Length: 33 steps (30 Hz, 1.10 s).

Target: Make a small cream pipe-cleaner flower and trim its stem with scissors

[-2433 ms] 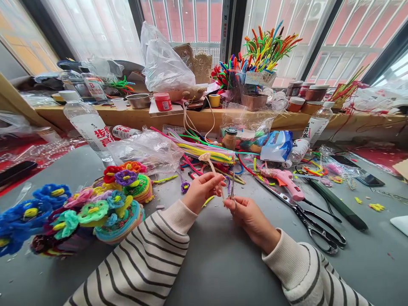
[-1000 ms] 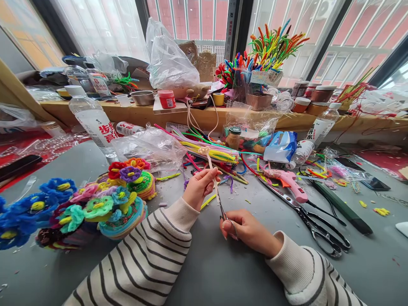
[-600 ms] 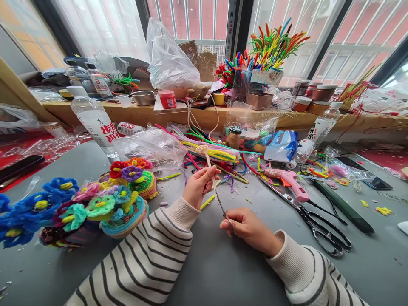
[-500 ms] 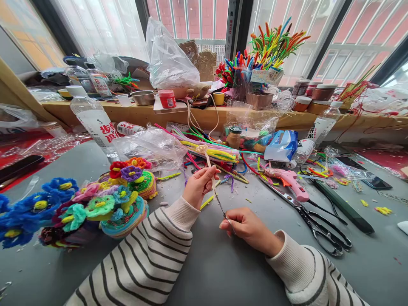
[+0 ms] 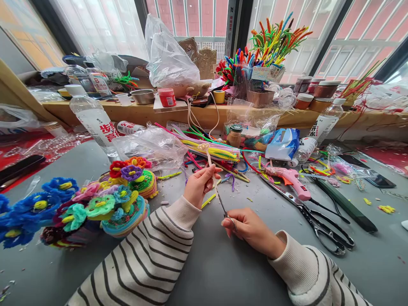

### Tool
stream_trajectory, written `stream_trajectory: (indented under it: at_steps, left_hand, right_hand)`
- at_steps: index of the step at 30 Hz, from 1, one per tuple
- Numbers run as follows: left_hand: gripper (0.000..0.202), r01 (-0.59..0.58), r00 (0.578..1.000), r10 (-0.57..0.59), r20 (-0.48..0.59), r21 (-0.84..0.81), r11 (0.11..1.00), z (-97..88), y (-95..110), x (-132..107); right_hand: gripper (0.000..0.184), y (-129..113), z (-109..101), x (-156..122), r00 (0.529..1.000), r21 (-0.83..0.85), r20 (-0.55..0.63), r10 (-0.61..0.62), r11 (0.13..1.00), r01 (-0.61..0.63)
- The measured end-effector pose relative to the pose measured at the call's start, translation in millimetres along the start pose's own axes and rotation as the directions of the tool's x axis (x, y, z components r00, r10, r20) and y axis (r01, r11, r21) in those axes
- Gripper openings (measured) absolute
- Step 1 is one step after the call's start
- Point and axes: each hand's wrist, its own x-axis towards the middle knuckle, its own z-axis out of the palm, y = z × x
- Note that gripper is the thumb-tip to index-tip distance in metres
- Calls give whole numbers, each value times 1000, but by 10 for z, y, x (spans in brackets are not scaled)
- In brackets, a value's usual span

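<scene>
My left hand (image 5: 198, 184) pinches a cream pipe cleaner (image 5: 208, 156) whose looped top stands up above the fingers. My right hand (image 5: 250, 230) is closed around the handles of small scissors (image 5: 223, 207), and the thin blades point up and left to the stem just below my left fingers. Both hands hover over the grey table (image 5: 223, 263). Striped sleeves cover both forearms.
Pipe-cleaner flowers on round coasters (image 5: 124, 199) and blue flowers (image 5: 28, 212) lie at left. Large black scissors (image 5: 321, 227), a pink glue gun (image 5: 288, 176) and a dark green stick (image 5: 346, 206) lie at right. Loose pipe cleaners (image 5: 210, 148), bottles and bags crowd the back.
My right hand dropped from beside the left hand toward me, tilting the scissors so the blades point up-left at the stem. The left hand stayed nearly still with the pipe cleaner.
</scene>
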Motion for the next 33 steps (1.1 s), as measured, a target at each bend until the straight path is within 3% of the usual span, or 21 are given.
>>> stream_trajectory:
  at_steps: [17, 25, 33]
  left_hand:
    - [26, -8, 999, 8, -32, 5, 1000, -7, -3, 5]
    - [25, 25, 999, -25, 41, -10, 1000, 13, -1, -15]
    - [27, 93, 989, -91, 112, -5, 996, 12, -25, -31]
  right_hand:
    - [57, 26, -4, -6, 1000, -17, -29, -2, 1000, 2]
    - [71, -9, -42, -29, 996, -74, 62, -69, 995, 73]
    - [74, -106, -45, -42, 993, -160, 118, -32, 986, 51]
